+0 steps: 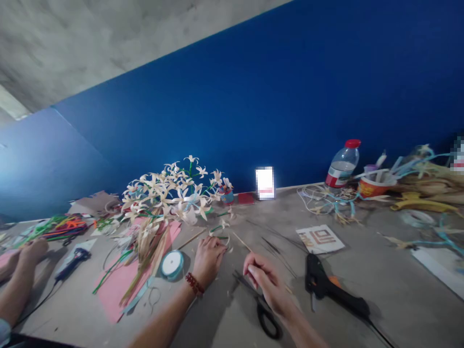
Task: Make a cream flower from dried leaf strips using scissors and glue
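My left hand, with a red bead bracelet at its wrist, rests low over the table with its fingers bent together at a small white flower on a green stem. My right hand is closed, thumb against the fingers; what lies in the pinch is too small to make out. A thin wooden stick runs behind this hand, and I cannot tell whether it is held. Partly beneath the right hand are black-handled scissors. More white flowers stand bunched beyond my left hand.
Ribbon spool and pink paper lie left. A black glue gun and a printed card lie right. Behind stand a bottle and a red-yellow tub. Another person's hands are far left, near a blue glue gun.
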A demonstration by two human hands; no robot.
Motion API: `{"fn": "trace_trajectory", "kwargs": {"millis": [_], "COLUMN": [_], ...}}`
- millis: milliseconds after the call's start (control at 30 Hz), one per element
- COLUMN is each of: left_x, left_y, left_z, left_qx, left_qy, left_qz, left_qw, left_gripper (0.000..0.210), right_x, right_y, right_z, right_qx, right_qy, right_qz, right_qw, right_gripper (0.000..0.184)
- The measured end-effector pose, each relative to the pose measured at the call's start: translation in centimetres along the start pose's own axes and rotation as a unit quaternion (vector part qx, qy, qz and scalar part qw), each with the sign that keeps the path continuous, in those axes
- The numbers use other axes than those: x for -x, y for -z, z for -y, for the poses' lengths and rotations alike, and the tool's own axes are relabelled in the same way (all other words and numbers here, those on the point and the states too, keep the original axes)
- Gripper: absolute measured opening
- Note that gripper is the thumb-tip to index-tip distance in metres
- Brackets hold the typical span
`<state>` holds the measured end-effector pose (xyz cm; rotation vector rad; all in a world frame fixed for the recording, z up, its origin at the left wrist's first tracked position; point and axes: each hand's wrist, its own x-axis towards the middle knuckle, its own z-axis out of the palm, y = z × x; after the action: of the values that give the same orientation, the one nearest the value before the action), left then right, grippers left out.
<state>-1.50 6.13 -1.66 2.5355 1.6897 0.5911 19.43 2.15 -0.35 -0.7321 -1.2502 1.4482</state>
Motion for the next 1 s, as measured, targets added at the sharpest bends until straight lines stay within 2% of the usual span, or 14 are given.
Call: {"fn": "trace_trajectory", "kwargs": {"millis": [133,300,400,500,600,733,800,867,933,1000], "left_x": [0.6,1.1,0.6,0.1,0.2,1.2,2.0,2.8,3.5,4.1], "left_y": [0.5,1.0,0.6,0.4,1.1,3.2,4.5,5.6,6.7,7.6], "left_z": [0.6,0.5,0.0,-0.3,-0.2,-0.1,-0.3,-0.8,-1.2,-1.6], "left_qx": [-0.015,-0.048,-0.060,-0.055,-0.033,0.028,0.100,0.210,0.294,0.331], "left_qy": [0.008,0.031,0.034,0.036,0.041,0.034,0.029,0.028,0.023,0.013], "left_qz": [-0.025,-0.057,-0.052,-0.048,-0.050,-0.035,-0.017,0.001,0.016,0.039], "left_qw": [1.000,0.997,0.996,0.997,0.997,0.998,0.994,0.977,0.955,0.943], "left_gripper": [0.023,0.020,0.014,0.017,0.018,0.015,0.016,0.016,0.015,0.015], "right_x": [-0.3,-1.1,-1.4,-1.5,-1.5,-1.5,-1.7,-1.9,-2.1,-2.0], "right_y": [-0.1,0.0,0.2,0.3,0.2,0.4,0.5,0.6,0.6,0.3], "right_z": [-0.3,-1.3,-1.7,-1.6,-1.6,-2.2,-2.3,-2.1,-1.5,-0.7], "right_qx": [-0.022,-0.013,0.001,0.014,0.036,0.116,0.158,0.178,0.165,0.103], "right_qy": [-0.007,0.029,0.035,0.030,0.013,0.002,-0.004,0.003,0.012,-0.013], "right_qz": [-0.043,-0.088,-0.097,-0.101,-0.091,-0.085,-0.089,-0.075,-0.042,-0.005], "right_qw": [0.999,0.996,0.995,0.994,0.995,0.990,0.983,0.981,0.985,0.995], "right_gripper": [0.028,0.039,0.044,0.044,0.042,0.034,0.028,0.025,0.026,0.032]}}
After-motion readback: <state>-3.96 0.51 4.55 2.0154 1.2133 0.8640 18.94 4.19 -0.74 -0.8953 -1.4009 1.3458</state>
